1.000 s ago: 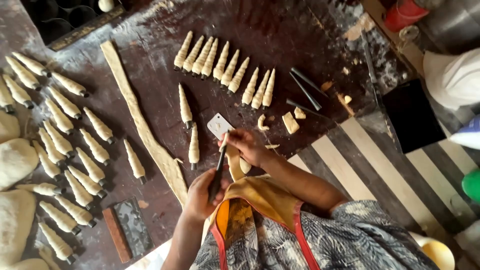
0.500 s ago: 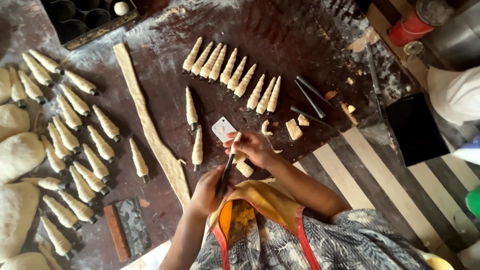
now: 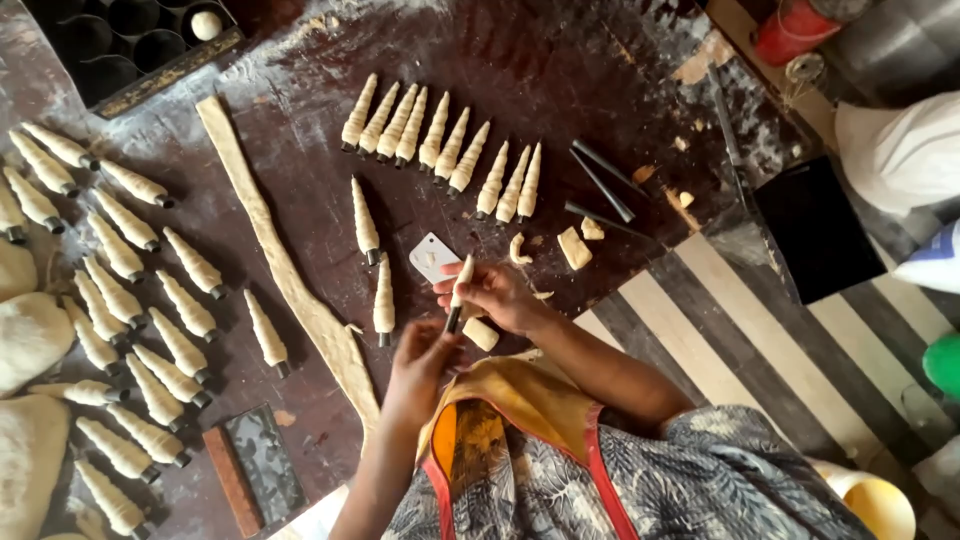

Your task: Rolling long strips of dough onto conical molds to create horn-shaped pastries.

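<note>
Right hand (image 3: 498, 297): fingers clenched on pale dough strip (image 3: 462, 275) wound round the cone's upper end.
Left hand (image 3: 420, 355): pinching lower end of dark tapered metal cone mould (image 3: 452, 320).
Location: above floured brown table (image 3: 560, 70), beside white plastic scraper (image 3: 433, 257).

From my feed the light is soft and even, like daylight, with no harsh glare. The dark floured surface (image 3: 560, 80) reads clearly, and the dough cones (image 3: 440, 135) cast only short, faint shadows. Focus holds well in the middle; the left hand (image 3: 420, 360) is slightly smeared. The corners bend outward and soften, especially the pale dough lumps (image 3: 25, 340) at the left edge.
</note>
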